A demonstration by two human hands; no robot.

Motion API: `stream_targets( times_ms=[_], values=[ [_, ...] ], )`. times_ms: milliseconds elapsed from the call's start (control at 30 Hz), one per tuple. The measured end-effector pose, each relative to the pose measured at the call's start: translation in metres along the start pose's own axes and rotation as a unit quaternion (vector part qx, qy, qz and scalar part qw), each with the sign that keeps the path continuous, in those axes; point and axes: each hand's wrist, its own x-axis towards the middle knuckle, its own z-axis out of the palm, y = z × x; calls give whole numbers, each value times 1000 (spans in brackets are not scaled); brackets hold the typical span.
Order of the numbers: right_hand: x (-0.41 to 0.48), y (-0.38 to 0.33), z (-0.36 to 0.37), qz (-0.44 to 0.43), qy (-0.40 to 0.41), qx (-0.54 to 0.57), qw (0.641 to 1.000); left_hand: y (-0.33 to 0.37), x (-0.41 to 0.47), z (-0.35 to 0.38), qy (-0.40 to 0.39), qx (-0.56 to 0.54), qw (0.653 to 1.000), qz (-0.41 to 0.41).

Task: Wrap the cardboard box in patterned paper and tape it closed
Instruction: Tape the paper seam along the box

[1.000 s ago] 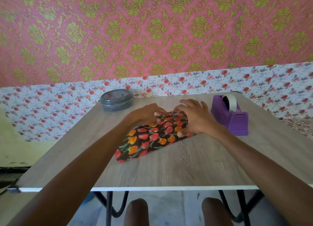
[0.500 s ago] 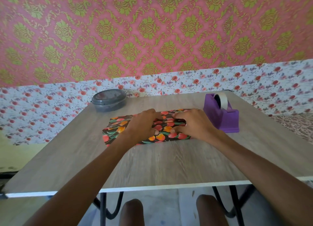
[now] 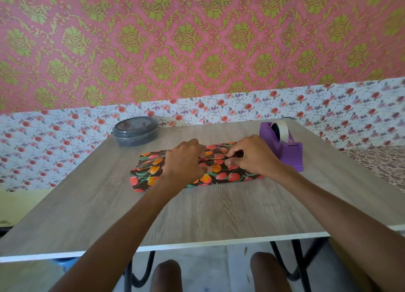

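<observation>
The patterned paper (image 3: 151, 178) is lying flat mid-table (image 3: 219, 215), folded right over the cardboard box, which is hiding inside. The left hand (image 3: 185, 162) is bearing down on the top seam, fingers curled; gripping or just pressing, I cannot tell. The right hand (image 3: 254, 153) is pinching the overlapping edge. No tape is showing yet, the tape dispenser (image 3: 285, 147) is waiting just beside, and the left end is looking loose.

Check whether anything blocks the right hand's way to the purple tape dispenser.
Nothing visible does. The right hand pinches the patterned paper, and the tape dispenser stands just right of it. The grey container sits beyond the left hand.
</observation>
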Motion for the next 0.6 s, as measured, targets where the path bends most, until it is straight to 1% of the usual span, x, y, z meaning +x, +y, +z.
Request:
stream_targets(
  times_ms=[67,133,200,267,367,467,600],
  values=[
    [2,-1,-2,2,-14,7,1000,5,5,1,-32,18,999,12],
    [4,4,-7,8,-39,31,999,9,7,0,-61,-4,998,-1],
    [4,10,-16,28,-73,56,995,9,9,0,-74,-18,997,-11],
    [0,16,-26,33,-113,37,992,12,10,0,-82,-7,997,6],
    [-3,21,-35,28,-157,-22,987,18,14,-1,-96,45,993,43],
    [-2,26,-42,39,-158,-26,986,25,20,-3,-115,89,988,45],
    [0,32,-48,29,-160,-25,986,25,21,1,-122,70,990,31]
  ],
)
